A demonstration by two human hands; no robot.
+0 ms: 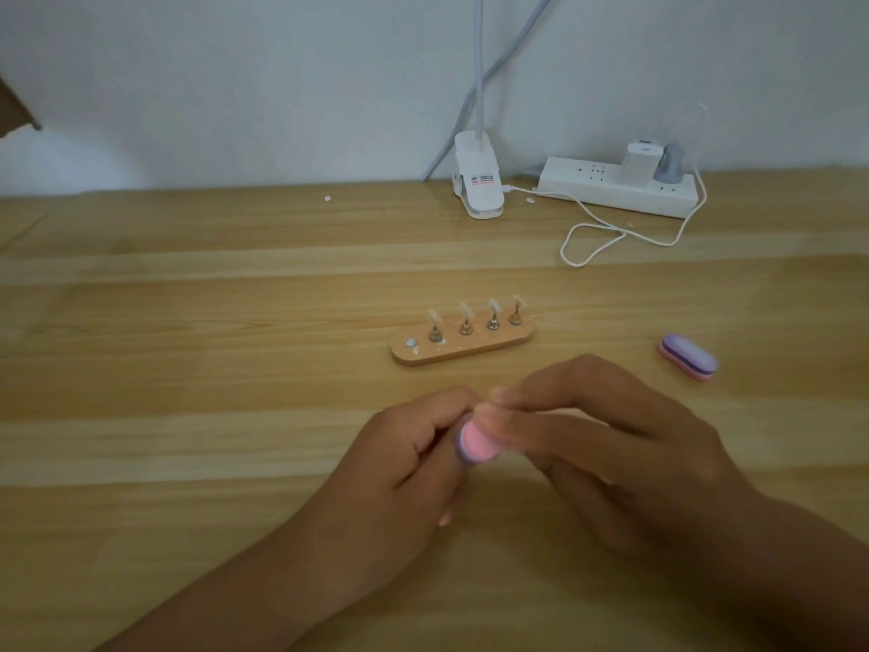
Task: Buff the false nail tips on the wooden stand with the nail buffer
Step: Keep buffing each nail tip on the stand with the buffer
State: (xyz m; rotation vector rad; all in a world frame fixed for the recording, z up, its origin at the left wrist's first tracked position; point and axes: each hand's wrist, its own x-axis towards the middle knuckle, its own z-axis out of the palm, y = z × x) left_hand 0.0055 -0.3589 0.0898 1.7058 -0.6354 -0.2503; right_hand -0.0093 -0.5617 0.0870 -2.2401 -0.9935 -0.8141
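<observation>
A wooden stand lies at mid-table with several clear false nail tips upright on metal pegs; its leftmost seat shows only a bare magnet. Nearer to me, my right hand grips a pink and purple nail buffer, whose rounded end sticks out to the left. My left hand has its fingers curled, with thumb and forefinger pinching something small against that end. The pinched piece is almost fully hidden and looks like a nail tip on its peg.
A second pink and purple buffer lies on the table to the right of the stand. At the back are a white clip lamp, a white power strip with plugs, and a looping white cable.
</observation>
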